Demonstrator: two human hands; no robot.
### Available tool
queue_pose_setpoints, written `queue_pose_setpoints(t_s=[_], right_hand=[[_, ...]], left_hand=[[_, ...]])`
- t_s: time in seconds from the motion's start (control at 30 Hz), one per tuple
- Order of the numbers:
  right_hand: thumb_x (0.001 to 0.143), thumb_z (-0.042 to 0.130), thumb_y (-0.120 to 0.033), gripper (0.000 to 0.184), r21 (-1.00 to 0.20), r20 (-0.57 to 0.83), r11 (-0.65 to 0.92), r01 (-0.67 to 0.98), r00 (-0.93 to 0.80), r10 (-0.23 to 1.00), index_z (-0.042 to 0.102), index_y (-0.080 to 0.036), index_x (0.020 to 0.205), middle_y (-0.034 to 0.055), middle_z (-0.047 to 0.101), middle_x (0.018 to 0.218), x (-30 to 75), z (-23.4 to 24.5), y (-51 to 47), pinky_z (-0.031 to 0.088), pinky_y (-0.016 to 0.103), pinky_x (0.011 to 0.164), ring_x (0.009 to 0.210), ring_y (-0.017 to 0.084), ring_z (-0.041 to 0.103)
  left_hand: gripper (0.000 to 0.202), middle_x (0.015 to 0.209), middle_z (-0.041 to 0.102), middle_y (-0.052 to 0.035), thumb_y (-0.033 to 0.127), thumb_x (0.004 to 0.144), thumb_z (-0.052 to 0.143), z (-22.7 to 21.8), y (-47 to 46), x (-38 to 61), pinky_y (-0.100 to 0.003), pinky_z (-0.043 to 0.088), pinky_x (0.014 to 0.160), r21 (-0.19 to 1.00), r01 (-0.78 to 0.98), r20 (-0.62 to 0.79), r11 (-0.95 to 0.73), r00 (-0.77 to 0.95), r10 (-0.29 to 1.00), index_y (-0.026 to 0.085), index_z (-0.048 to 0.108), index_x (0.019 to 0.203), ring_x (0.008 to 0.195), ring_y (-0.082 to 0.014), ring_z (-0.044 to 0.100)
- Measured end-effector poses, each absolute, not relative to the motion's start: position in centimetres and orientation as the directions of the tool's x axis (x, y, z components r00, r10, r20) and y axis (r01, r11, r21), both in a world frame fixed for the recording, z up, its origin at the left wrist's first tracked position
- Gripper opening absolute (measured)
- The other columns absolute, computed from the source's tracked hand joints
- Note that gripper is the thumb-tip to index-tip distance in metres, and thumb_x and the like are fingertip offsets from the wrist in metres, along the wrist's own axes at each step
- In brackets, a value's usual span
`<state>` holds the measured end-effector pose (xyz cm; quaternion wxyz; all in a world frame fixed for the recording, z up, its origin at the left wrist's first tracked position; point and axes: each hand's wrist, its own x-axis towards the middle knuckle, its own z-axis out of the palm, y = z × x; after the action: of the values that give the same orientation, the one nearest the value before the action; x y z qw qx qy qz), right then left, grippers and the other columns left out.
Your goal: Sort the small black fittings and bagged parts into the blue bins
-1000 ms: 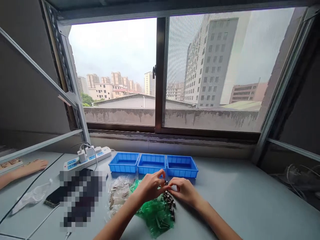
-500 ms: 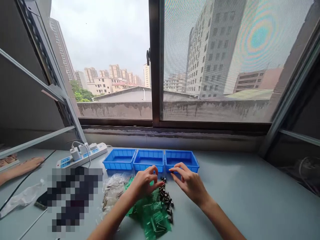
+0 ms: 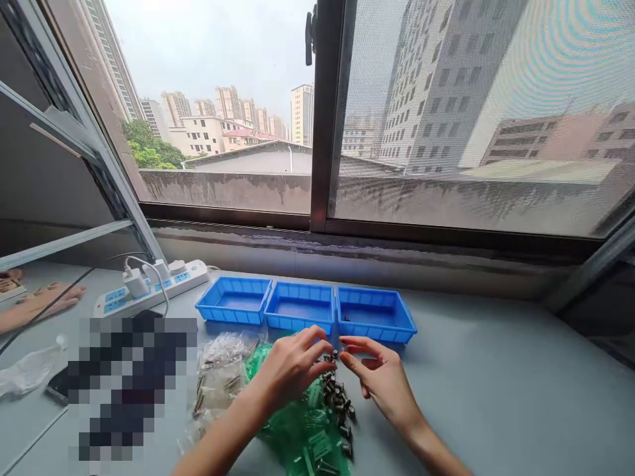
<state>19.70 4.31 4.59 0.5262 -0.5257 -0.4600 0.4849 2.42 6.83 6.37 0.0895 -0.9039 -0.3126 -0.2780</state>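
- A person sits at a grey table [image 3: 496,396] under a wide window, seen from a camera worn on the head and looking down at two bare hands.
- The left hand [image 3: 292,370] hovers over a loose heap of small dark metal parts [image 3: 337,396]. Its thumb and fingers are pinched together at the top of the heap, apparently on one part, though the piece is too small to make out for certain.
- The right hand [image 3: 381,380] sits just beside it, palm turned inward, with forefinger and thumb apart and curled. It holds nothing that can be seen, and its fingertips point at the same spot on the heap.
- The heap lies between the hands, partly on a crumpled green plastic bag [image 3: 302,436], which keeps the parts gathered within reach.
- A clear bag of pale parts [image 3: 223,370] lies to the left of the green one.
- Three shallow blue trays [image 3: 302,324] stand side by side just beyond the hands, close enough to drop parts into. The right tray seems to hold a few dark bits.
- A white power strip [image 3: 153,291] with plugs lies at the far left.
- Another person's hand [image 3: 44,301] rests flat on the neighbouring table.
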Motion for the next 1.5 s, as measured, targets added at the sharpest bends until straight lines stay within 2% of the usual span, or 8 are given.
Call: queue_pose_setpoints(t_s=[0.13, 0.27, 0.4, 0.5, 0.7, 1.0, 1.23, 1.5], right_hand=[[0.032, 0.085, -0.055, 0.054, -0.992, -0.072, -0.061, -0.115, 0.099, 0.992, 0.066, -0.016, 0.063, 0.0012, 0.061, 0.059, 19.2, 5.4, 4.0, 0.025, 0.018, 0.024, 0.032, 0.003, 0.032], [0.034, 0.083, -0.058, 0.052, -0.989, -0.076, -0.067, -0.13, 0.068, 0.995, 0.065, -0.015, 0.057, 0.0006, 0.059, 0.055, 19.0, 5.5, 3.9, 0.027, 0.019, 0.027, 0.031, 0.003, 0.031], [0.036, 0.081, -0.063, 0.055, -0.985, -0.129, -0.126, -0.117, 0.018, 0.991, 0.066, -0.015, 0.061, 0.0006, 0.058, 0.052, 19.1, 5.8, 3.9, 0.027, 0.019, 0.031, 0.031, 0.003, 0.033], [0.039, 0.079, -0.065, 0.059, -0.977, -0.156, -0.153, -0.151, 0.004, 0.988, 0.065, -0.015, 0.068, 0.0026, 0.063, 0.063, 19.2, 6.0, 3.8, 0.027, 0.019, 0.031, 0.032, 0.003, 0.034], [0.044, 0.082, -0.059, 0.059, -0.962, -0.138, -0.154, -0.224, -0.087, 0.987, 0.055, -0.018, 0.077, -0.0007, 0.062, 0.069, 18.9, 5.7, 3.4, 0.027, 0.017, 0.032, 0.032, 0.002, 0.035], [0.051, 0.078, -0.061, 0.059, -0.952, -0.148, -0.17, -0.255, -0.104, 0.984, 0.054, -0.018, 0.084, -0.0022, 0.059, 0.068, 19.4, 6.9, 3.1, 0.027, 0.016, 0.034, 0.037, 0.002, 0.036], [0.056, 0.076, -0.058, 0.053, -0.965, -0.08, -0.086, -0.246, -0.036, 0.996, 0.061, -0.018, 0.088, 0.0016, 0.064, 0.081, 19.4, 5.3, 3.6, 0.027, 0.017, 0.033, 0.037, 0.002, 0.036], [0.052, 0.078, -0.053, 0.053, -0.966, -0.087, -0.075, -0.248, 0.04, 0.995, 0.066, -0.016, 0.089, 0.0025, 0.066, 0.077, 19.3, 6.4, 3.5, 0.028, 0.018, 0.035, 0.039, 0.002, 0.036]], left_hand=[[0.03, 0.084, 0.061, -0.0016, 0.037, 0.095, 0.038, 7.1, 6.2, 2.6, -0.018, 0.045, 0.053, 0.005, 0.602, 0.615, -0.798, 0.628, 0.477, 0.019, 0.06, 0.086, 0.062, -0.0087, 0.058], [0.033, 0.083, 0.061, -0.0016, 0.036, 0.096, 0.036, 7.6, 5.9, 2.7, -0.017, 0.044, 0.053, 0.001, 0.604, 0.667, -0.797, 0.594, 0.451, 0.019, 0.061, 0.084, 0.062, -0.0077, 0.058], [0.035, 0.083, 0.062, -0.0014, 0.033, 0.097, 0.033, 7.8, 5.8, 2.8, -0.016, 0.044, 0.053, 0.028, 0.611, 0.691, -0.791, 0.56, 0.457, 0.02, 0.063, 0.083, 0.06, -0.0064, 0.058], [0.033, 0.086, 0.062, -0.0018, 0.032, 0.097, 0.034, 7.7, 5.8, 2.9, -0.016, 0.046, 0.053, 0.067, 0.613, 0.706, -0.787, 0.529, 0.471, 0.019, 0.063, 0.086, 0.057, -0.0054, 0.057], [0.029, 0.092, 0.06, -0.0031, 0.031, 0.096, 0.036, 7.2, 5.9, 3.0, -0.016, 0.047, 0.051, 0.13, 0.572, 0.696, -0.81, 0.53, 0.486, 0.019, 0.063, 0.093, 0.058, -0.0057, 0.057], [0.019, 0.098, 0.056, -0.0052, 0.029, 0.093, 0.044, 7.3, 5.7, 3.3, -0.019, 0.052, 0.054, 0.407, 0.486, 0.63, -0.773, 0.464, 0.623, 0.018, 0.06, 0.092, 0.06, -0.0057, 0.056], [0.017, 0.099, 0.055, -0.0044, 0.029, 0.091, 0.046, 7.1, 6.3, 3.3, -0.018, 0.05, 0.05, 0.305, 0.516, 0.657, -0.8, 0.495, 0.569, 0.019, 0.059, 0.096, 0.059, -0.0049, 0.054], [0.014, 0.099, 0.054, -0.0038, 0.031, 0.091, 0.049, 7.2, 6.3, 3.4, -0.017, 0.047, 0.047, 0.267, 0.496, 0.696, -0.826, 0.494, 0.521, 0.018, 0.055, 0.092, 0.056, -0.0037, 0.052]])
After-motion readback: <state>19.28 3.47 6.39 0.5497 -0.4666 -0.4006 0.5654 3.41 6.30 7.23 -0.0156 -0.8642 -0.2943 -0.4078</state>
